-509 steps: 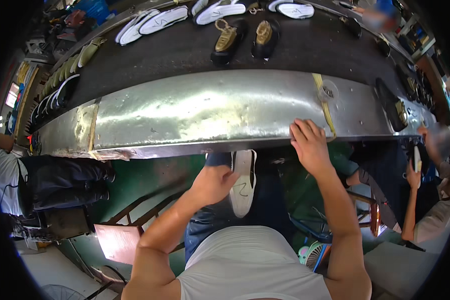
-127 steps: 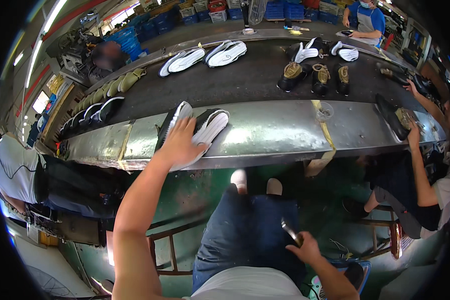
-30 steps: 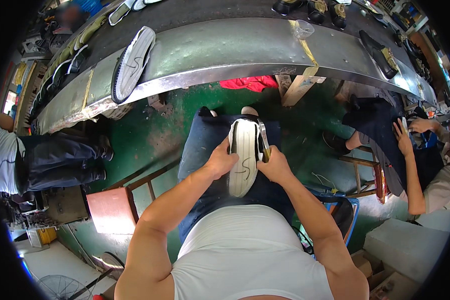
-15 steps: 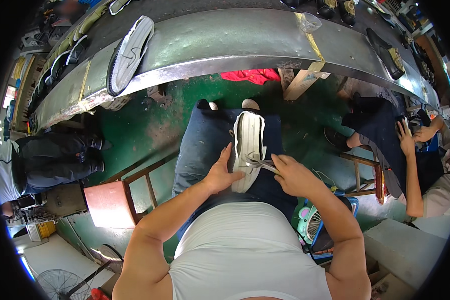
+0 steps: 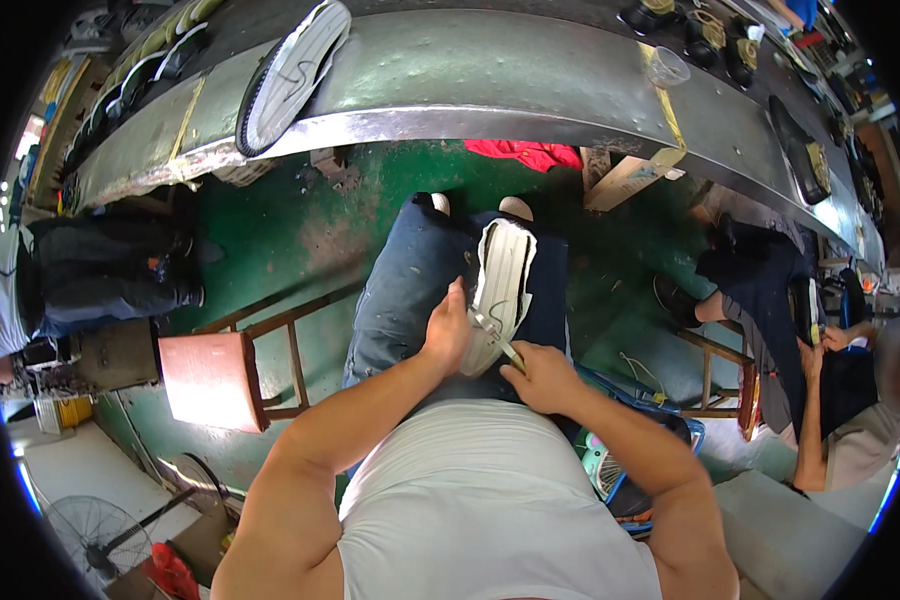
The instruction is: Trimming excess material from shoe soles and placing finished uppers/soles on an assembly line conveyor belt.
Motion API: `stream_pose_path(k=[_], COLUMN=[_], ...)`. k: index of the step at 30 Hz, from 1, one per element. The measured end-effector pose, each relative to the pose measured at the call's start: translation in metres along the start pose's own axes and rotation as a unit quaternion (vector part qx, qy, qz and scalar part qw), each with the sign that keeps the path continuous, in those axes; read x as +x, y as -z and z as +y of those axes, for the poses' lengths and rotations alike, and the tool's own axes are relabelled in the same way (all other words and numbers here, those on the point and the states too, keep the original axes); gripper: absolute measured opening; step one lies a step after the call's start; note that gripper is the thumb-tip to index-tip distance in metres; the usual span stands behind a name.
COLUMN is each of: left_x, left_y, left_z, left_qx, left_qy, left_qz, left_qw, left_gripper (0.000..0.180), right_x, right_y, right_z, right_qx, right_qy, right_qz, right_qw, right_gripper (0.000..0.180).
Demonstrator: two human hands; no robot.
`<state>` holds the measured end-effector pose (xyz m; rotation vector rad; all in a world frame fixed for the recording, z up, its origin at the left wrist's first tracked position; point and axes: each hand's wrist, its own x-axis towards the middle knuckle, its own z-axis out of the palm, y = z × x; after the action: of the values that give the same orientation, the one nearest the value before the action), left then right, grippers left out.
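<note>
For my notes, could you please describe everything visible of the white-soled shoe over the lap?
The white-soled shoe lies sole up over blue trousers. Its sole looks rubbery, with lengthwise grooves and a dark curved line; the upper is mostly hidden. The bare left hand touches its left side; the metal tool in the right hand crosses its near end.

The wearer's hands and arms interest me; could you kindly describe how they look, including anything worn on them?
The left hand and right hand are bare, without gloves. The arms are uncovered, with no sleeves, watches, cables or markings visible. A plain white top covers the torso. Any thin ring would be too small to make out.
</note>
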<state>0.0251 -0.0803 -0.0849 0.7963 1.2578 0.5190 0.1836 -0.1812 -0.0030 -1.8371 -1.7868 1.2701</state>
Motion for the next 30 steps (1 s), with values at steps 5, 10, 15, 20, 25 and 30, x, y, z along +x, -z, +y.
stream_pose_path(k=[5, 10, 15, 20, 25, 30], left_x=[-0.003, -0.008, -0.011, -0.015, -0.015, -0.027], left_y=[0.002, -0.001, 0.000, -0.002, -0.004, -0.018], left_z=[0.006, 0.006, 0.012, 0.042, 0.066, 0.093], left_qx=[0.312, 0.310, 0.398, 0.529, 0.531, 0.654], left_qy=[-0.156, -0.250, -0.346, -0.274, -0.171, -0.131], left_qz=[0.058, 0.016, -0.009, -0.088, -0.125, -0.179], left_qw=[0.935, 0.917, 0.850, 0.798, 0.821, 0.724], left_gripper=[0.058, 0.051, 0.055, 0.057, 0.059, 0.060], right_x=[-0.004, 0.011, 0.025, 0.024, 0.038, 0.068], right_y=[0.035, 0.051, 0.037, 0.064, 0.102, 0.060], right_z=[-0.004, 0.002, 0.028, 0.043, 0.013, 0.050], right_qx=[0.017, -0.227, -0.188, -0.076, 0.074, -0.116], right_qy=[-0.038, 0.048, 0.021, -0.050, -0.073, -0.007], right_qz=[-0.080, 0.087, 0.137, 0.005, -0.004, 0.073], right_qw=[0.996, 0.969, 0.972, 0.996, 0.995, 0.991], right_gripper=[0.032, 0.050, 0.028, 0.019, 0.032, 0.040])
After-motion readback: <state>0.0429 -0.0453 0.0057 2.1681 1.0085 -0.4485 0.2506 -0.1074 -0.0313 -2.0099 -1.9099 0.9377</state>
